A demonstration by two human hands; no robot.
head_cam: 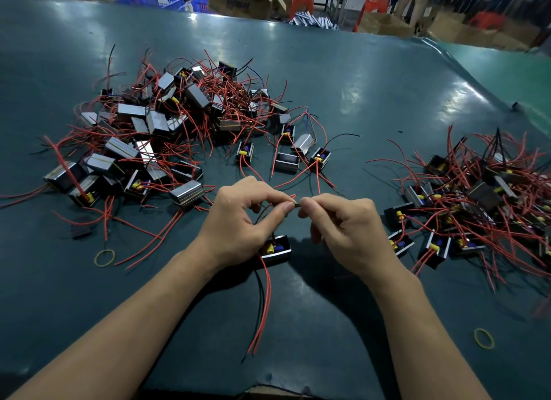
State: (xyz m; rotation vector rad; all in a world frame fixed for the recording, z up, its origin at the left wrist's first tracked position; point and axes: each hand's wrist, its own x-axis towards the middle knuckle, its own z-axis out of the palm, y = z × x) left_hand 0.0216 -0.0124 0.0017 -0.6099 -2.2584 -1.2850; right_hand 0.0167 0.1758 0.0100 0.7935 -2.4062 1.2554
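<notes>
a small black module (275,248) lies on the green table (328,86), in the middle of its near half, open face up, with a yellow part and a blue part showing inside. its red wires (266,298) and a black one trail toward the table's near edge. a thin black wire (262,213) rises from the module above the table, its end pinched between the fingertips of the left hand (238,220) and the right hand (343,229).

A yellow rubber band (104,257) lies on the green table (372,80).

Two hands (235,223), two rubber bands (104,257), two module piles (167,131).
</notes>
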